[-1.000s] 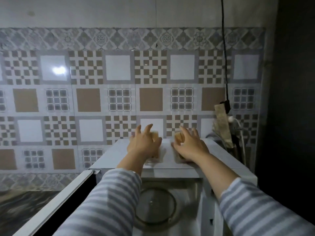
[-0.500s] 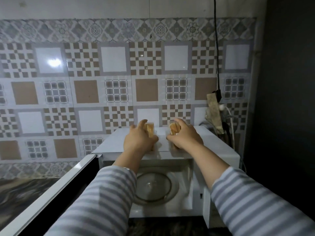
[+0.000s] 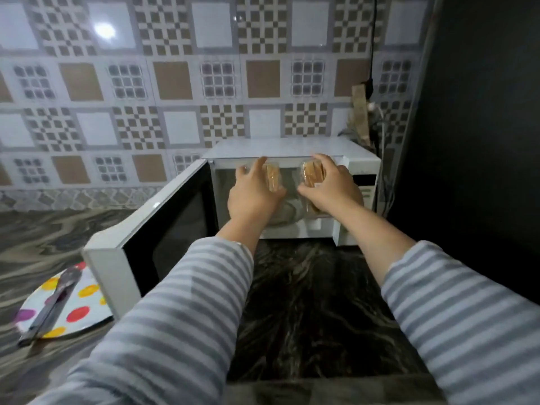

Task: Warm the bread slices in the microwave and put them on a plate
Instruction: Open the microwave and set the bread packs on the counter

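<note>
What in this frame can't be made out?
- Head view: how many bread slices the left hand holds; its fingers cover them.
- Whether the right hand's bread is wrapped: too blurred.
- Microwave turntable: hidden by both hands.
- Utensil type on the plate: too dark.

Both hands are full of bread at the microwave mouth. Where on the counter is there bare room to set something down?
Bare dark counter lies in front of the microwave, between the sleeves. More lies left of the open door, behind the dotted plate. The plate carries a utensil and abuts the door's corner. The plugs crowd the corner right of the microwave.
</note>
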A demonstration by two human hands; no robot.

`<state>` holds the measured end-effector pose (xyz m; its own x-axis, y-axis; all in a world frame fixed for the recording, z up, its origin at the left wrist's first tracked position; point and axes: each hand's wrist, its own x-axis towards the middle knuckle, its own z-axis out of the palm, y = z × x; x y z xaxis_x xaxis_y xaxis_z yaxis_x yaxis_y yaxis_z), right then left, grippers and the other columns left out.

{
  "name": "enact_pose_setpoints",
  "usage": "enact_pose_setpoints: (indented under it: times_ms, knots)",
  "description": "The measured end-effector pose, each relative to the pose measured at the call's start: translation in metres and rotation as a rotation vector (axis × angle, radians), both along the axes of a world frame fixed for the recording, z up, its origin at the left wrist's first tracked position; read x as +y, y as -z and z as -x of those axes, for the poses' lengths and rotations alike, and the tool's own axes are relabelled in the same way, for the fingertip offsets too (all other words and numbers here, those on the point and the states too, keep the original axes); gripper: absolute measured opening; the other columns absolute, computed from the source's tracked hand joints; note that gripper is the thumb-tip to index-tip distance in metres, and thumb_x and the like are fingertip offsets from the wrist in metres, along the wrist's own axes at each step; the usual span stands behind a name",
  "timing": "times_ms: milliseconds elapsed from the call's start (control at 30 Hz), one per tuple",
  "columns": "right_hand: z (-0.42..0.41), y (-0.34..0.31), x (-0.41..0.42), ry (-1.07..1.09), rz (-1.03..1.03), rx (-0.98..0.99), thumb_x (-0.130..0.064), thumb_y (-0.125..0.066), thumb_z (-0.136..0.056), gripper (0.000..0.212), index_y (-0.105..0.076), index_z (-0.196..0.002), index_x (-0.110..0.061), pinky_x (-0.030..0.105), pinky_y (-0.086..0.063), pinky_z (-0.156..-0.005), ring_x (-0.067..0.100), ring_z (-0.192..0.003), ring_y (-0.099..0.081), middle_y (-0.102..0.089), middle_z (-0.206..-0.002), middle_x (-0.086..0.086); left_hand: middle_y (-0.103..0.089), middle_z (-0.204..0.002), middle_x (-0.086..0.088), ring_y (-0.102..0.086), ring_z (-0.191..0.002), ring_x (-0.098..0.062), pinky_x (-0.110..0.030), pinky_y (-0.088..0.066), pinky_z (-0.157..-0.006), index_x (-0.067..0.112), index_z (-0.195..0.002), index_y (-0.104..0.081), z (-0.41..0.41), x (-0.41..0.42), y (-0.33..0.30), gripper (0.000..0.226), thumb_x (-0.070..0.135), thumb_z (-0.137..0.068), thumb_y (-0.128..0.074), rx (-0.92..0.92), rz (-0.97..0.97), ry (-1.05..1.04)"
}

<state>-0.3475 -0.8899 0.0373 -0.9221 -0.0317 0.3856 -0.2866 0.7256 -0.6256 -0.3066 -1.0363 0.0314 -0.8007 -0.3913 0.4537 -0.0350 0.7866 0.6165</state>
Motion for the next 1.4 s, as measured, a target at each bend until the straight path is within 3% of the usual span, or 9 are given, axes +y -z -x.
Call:
enact_pose_setpoints:
  times_ms: [367,500,767,900,967,1033,1167,1267,1400]
  knots:
    - [-0.054,0.117,0.028,0.015,0.01,-0.135,-0.036,-0.069,-0.078,0.066,-0.041,-0.137,-0.04,0.03,-0.043,-0.083,0.028,-0.113,-0.052,-0.046,-0.128,0.005,-0.038,-0.144,0.0,-0.052,-0.119,-0.025,-0.033,-0.043,-0.089,0.039,-0.138,-0.039,-0.061,0.023,0.113,0.067,0.039,-0.078,-0.069,-0.153,-0.128,-0.021]
    - [-0.048,0.159,0.043,-0.004,0.034,-0.177,-0.035,-0.073,-0.078,0.071,-0.039,-0.14,-0.039,0.036,-0.045,-0.097,0.023,-0.122,-0.049,-0.041,-0.139,0.001,-0.029,-0.151,-0.001,-0.046,-0.126,-0.028,-0.038,-0.044,-0.094,0.038,-0.142,-0.035,-0.054,0.027,0.154,0.077,0.038,-0.073,-0.071,-0.161,-0.145,0.03]
    - [-0.011,0.207,0.067,0.008,0.074,-0.149,-0.033,-0.072,-0.08,0.073,-0.034,-0.142,-0.042,0.027,-0.04,-0.089,0.022,-0.123,-0.05,-0.037,-0.144,0.001,-0.03,-0.15,0.0,-0.046,-0.126,-0.029,-0.039,-0.044,-0.097,0.037,-0.141,-0.039,-0.019,0.035,0.196,0.074,0.032,-0.076,-0.072,-0.111,-0.169,0.023]
    - [0.01,0.216,0.075,0.007,0.102,-0.133,-0.033,-0.073,-0.079,0.075,-0.034,-0.142,-0.042,0.033,-0.043,-0.1,0.023,-0.126,-0.049,-0.035,-0.146,0.001,-0.031,-0.148,-0.004,-0.044,-0.127,-0.031,-0.041,-0.041,-0.103,0.033,-0.141,-0.04,-0.002,0.035,0.212,0.073,0.028,-0.076,-0.074,-0.078,-0.179,0.078]
    - [0.016,0.219,0.078,-0.007,0.106,-0.137,-0.035,-0.073,-0.078,0.076,-0.032,-0.141,-0.047,0.039,-0.048,-0.098,0.025,-0.12,-0.055,-0.033,-0.147,0.0,-0.029,-0.15,-0.006,-0.042,-0.129,-0.032,-0.041,-0.039,-0.104,0.032,-0.142,-0.04,0.003,0.035,0.216,0.073,0.03,-0.077,-0.074,-0.086,-0.153,0.069]
    - [0.018,0.22,0.078,-0.012,0.066,-0.136,-0.035,-0.072,-0.079,0.075,-0.032,-0.142,-0.045,0.039,-0.046,-0.1,0.024,-0.126,-0.049,-0.031,-0.149,0.001,-0.026,-0.151,-0.007,-0.041,-0.13,-0.033,-0.042,-0.04,-0.104,0.034,-0.142,-0.037,0.006,0.035,0.215,0.073,0.035,-0.079,-0.073,-0.116,-0.135,0.056]
    - [0.013,0.212,0.076,0.031,-0.099,-0.156,-0.044,-0.067,-0.084,0.075,-0.025,-0.146,-0.045,0.042,-0.034,-0.11,0.031,-0.14,-0.029,-0.003,-0.16,0.006,-0.019,-0.156,-0.006,-0.033,-0.138,-0.031,-0.041,-0.036,-0.108,0.038,-0.147,-0.026,0.001,0.031,0.211,0.074,0.05,-0.084,-0.062,-0.159,-0.12,0.104]
    - [-0.001,0.201,0.067,0.052,-0.331,0.04,-0.048,-0.062,-0.087,0.072,-0.025,-0.148,-0.041,0.048,-0.017,-0.118,0.034,-0.146,-0.007,0.006,-0.161,0.011,-0.015,-0.16,-0.002,-0.025,-0.144,-0.022,-0.032,-0.024,-0.112,0.039,-0.151,-0.009,-0.007,0.019,0.206,0.064,0.05,-0.096,-0.04,-0.179,-0.207,0.191]
    - [-0.022,0.197,0.039,-0.193,-0.269,0.242,-0.043,-0.065,-0.086,0.049,-0.056,-0.132,-0.031,0.052,-0.02,-0.116,0.035,-0.145,-0.016,-0.023,-0.157,0.014,-0.027,-0.156,0.005,-0.025,-0.143,-0.011,-0.017,-0.014,-0.109,0.034,-0.151,-0.013,-0.023,-0.01,0.206,0.054,0.036,-0.102,-0.035,-0.139,-0.235,0.309]
